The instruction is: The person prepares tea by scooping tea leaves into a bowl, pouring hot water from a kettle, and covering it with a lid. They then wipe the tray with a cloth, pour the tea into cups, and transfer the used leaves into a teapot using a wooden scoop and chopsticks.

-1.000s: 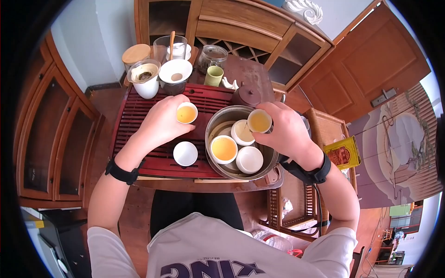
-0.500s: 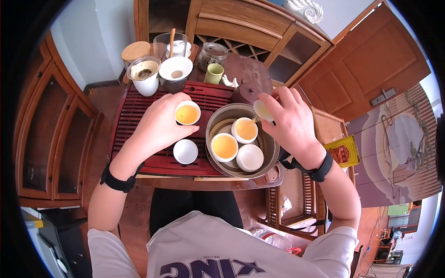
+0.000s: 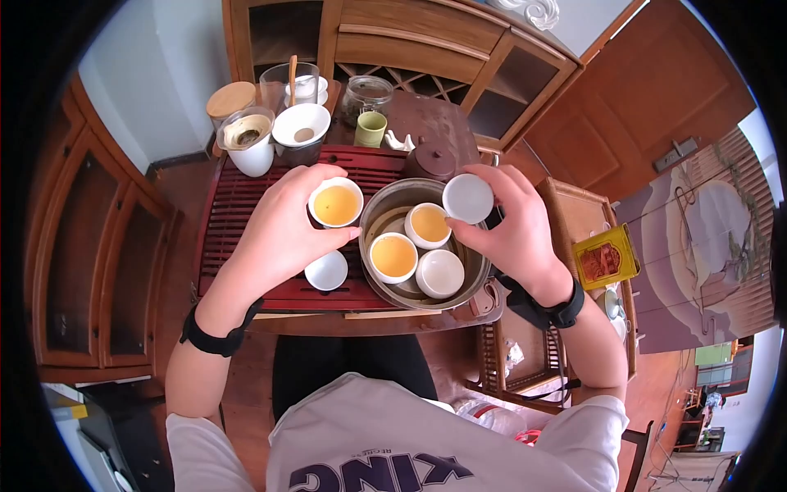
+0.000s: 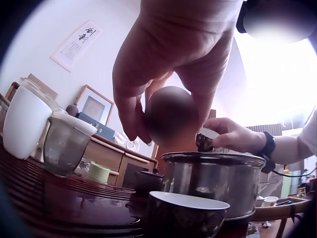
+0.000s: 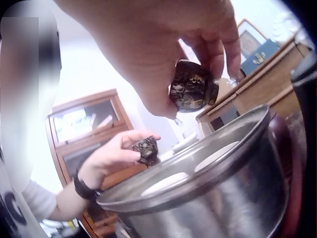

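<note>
In the head view my left hand (image 3: 279, 228) grips a small teacup (image 3: 336, 202) of amber tea between thumb and fingers, beside the left rim of a steel pot (image 3: 366, 271). My right hand (image 3: 523, 234) pinches another teacup (image 3: 468, 198) over the pot's right side, its white inside facing up and bare of tea. Dark patterning covers this cup's outside (image 5: 194, 91) in the right wrist view. Within the pot sit a tea-filled cup (image 3: 393, 257), a second tea-filled cup (image 3: 429, 225) and a white cup (image 3: 440, 274). A white-lined cup (image 3: 326, 271) stands on the slatted tea tray (image 3: 238, 197).
Behind the hands stand a white pitcher with a strainer (image 3: 248, 135), a white filter bowl (image 3: 302, 125), a glass jar (image 3: 366, 97), a green cup (image 3: 370, 129) and a dark teapot (image 3: 433, 160). A yellow tin (image 3: 606, 256) is at the right, by a rattan stand.
The right hand's cup was tipped, pouring tea into a cup in the pot; now it is turned and looks emptied. The left hand's cup has moved slightly right, still full.
</note>
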Demonstrator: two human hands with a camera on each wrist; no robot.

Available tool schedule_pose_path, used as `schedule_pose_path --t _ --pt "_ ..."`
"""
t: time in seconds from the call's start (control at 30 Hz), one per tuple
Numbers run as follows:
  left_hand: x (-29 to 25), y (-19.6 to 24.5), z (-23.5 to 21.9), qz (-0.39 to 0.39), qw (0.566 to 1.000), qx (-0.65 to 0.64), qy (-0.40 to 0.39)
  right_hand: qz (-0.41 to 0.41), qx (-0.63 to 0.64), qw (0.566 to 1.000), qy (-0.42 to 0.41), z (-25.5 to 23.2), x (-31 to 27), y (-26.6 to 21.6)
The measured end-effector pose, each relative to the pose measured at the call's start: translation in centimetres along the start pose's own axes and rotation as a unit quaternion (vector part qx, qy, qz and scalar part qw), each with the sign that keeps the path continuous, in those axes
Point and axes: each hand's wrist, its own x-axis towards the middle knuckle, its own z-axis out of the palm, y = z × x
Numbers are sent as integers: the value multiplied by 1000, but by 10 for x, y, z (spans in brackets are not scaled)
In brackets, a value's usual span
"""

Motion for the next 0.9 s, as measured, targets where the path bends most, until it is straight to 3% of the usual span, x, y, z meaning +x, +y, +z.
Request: schedule_pose_path --t 0.03,0.07,0.13,0.2,0.4,0.47,0.53,0.6,0.7,0.9 --pt "0 1 3 1 1000 1 -3 115 149 982 -17 3 -5 1" --pt "1 2 6 8 999 -41 0 225 293 929 -32 6 -10 3" --pt "2 8 11 16 997 -82 -2 260 344 902 -21 8 -17 8" --pt "5 21 13 20 992 -119 -33 335 476 812 -32 6 -21 12" --pt "16 44 34 27 990 -107 -89 336 490 804 33 0 -42 5" --pt "18 47 43 91 989 -71 -90 322 491 807 61 -3 -51 3" --pt "20 45 53 86 986 -90 -108 330 515 787 81 -13 -59 -3" --pt "23 45 61 134 983 -72 -108 339 519 780 86 -16 -70 -3" --pt "25 47 68 151 980 -45 -124 342 479 803 91 -16 -89 -3" --pt "24 46 76 166 976 -7 -141 382 442 808 77 -4 -121 -8"
